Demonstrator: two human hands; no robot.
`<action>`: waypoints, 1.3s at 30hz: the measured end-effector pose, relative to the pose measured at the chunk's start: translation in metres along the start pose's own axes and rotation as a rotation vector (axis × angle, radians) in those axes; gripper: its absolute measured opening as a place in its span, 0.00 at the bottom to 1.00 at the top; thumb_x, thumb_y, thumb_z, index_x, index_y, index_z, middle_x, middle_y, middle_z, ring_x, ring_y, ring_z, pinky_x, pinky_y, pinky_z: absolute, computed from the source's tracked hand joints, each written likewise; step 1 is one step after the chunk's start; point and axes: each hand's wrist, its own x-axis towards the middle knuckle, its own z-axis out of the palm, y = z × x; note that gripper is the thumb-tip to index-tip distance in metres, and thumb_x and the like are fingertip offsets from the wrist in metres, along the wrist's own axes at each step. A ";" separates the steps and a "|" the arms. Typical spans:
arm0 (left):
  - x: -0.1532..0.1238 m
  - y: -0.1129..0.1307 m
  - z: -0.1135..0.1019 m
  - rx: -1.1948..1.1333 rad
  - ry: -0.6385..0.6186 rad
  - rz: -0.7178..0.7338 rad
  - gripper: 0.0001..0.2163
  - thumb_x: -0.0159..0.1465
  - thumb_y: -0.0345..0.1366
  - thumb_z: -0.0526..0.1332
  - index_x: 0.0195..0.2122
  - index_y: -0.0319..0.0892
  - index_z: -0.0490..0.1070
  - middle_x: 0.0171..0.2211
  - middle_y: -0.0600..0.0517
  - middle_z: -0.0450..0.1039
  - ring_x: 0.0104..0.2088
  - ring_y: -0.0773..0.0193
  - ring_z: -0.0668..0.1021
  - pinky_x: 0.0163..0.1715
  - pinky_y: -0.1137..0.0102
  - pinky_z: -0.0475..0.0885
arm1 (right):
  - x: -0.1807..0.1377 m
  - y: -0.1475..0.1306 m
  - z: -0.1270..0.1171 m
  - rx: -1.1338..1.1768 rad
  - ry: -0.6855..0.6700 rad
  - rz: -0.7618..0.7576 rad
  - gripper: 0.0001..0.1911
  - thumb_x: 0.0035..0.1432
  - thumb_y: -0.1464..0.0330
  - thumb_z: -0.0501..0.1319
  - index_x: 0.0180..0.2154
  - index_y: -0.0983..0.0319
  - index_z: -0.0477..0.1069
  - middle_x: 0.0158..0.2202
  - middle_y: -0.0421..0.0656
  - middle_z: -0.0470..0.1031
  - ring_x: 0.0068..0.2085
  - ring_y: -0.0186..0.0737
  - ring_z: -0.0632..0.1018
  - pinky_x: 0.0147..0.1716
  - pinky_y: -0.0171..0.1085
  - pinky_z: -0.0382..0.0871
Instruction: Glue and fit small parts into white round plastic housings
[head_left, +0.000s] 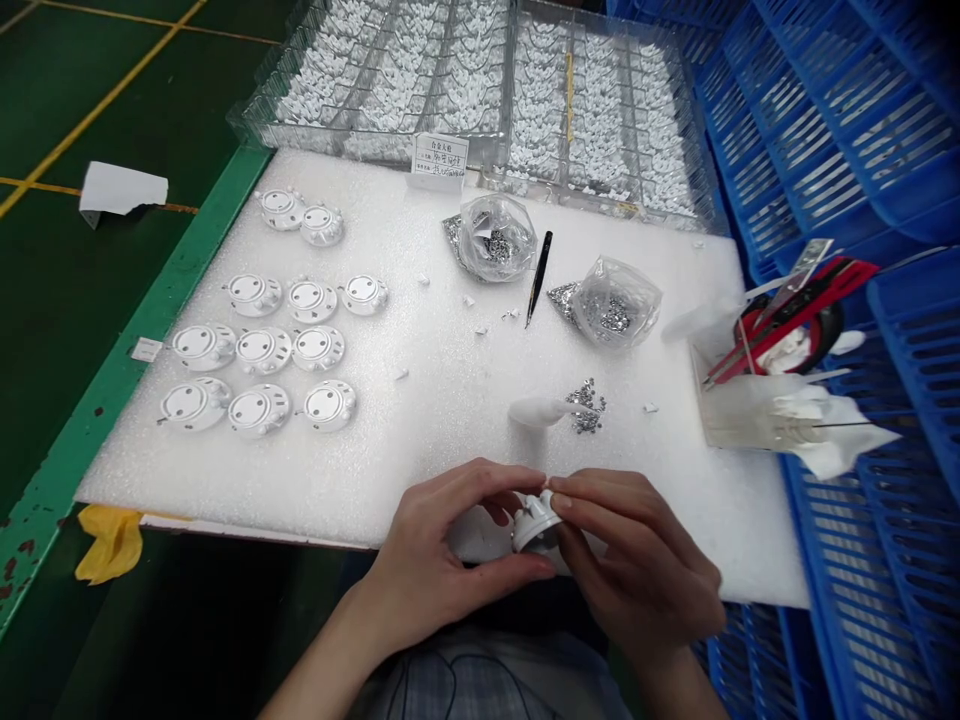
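Both my hands meet at the near edge of the white foam sheet (pixel 420 420). My left hand (pixel 442 560) and my right hand (pixel 637 570) are closed together on a small round white plastic part (pixel 534 520), held tilted between the fingertips. Just beyond them lie a white tool (pixel 540 410) and a little heap of tiny metal pieces (pixel 589 405). Several finished round white parts (pixel 262 345) sit in rows at the left of the sheet.
Two clear bags of metal pieces (pixel 495 235) (pixel 615 300) and black tweezers (pixel 538 278) lie mid-sheet. Clear trays of small white parts (pixel 487 90) stand at the back. Blue crates (pixel 847 130) line the right, with a box of tools (pixel 780 390).
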 end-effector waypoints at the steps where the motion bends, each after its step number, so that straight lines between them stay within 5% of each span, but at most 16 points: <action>1: 0.000 0.000 0.000 0.004 -0.004 0.001 0.20 0.59 0.32 0.78 0.52 0.47 0.80 0.39 0.54 0.83 0.34 0.66 0.81 0.39 0.73 0.78 | -0.001 0.000 0.000 -0.010 0.021 0.012 0.24 0.58 0.83 0.68 0.53 0.59 0.79 0.41 0.44 0.81 0.41 0.42 0.83 0.35 0.41 0.83; 15: 0.003 0.001 -0.003 -0.023 -0.050 -0.011 0.17 0.61 0.35 0.77 0.51 0.46 0.80 0.43 0.51 0.84 0.35 0.64 0.80 0.38 0.71 0.78 | -0.001 0.002 0.004 0.185 0.022 0.124 0.21 0.57 0.84 0.68 0.49 0.60 0.76 0.36 0.42 0.82 0.38 0.42 0.84 0.34 0.40 0.81; 39: 0.003 0.001 -0.003 -0.026 -0.090 0.001 0.15 0.62 0.39 0.76 0.48 0.47 0.79 0.41 0.51 0.82 0.37 0.63 0.80 0.38 0.70 0.77 | -0.001 0.005 0.000 0.230 -0.026 0.069 0.19 0.57 0.83 0.67 0.48 0.62 0.77 0.35 0.44 0.82 0.35 0.41 0.84 0.32 0.39 0.82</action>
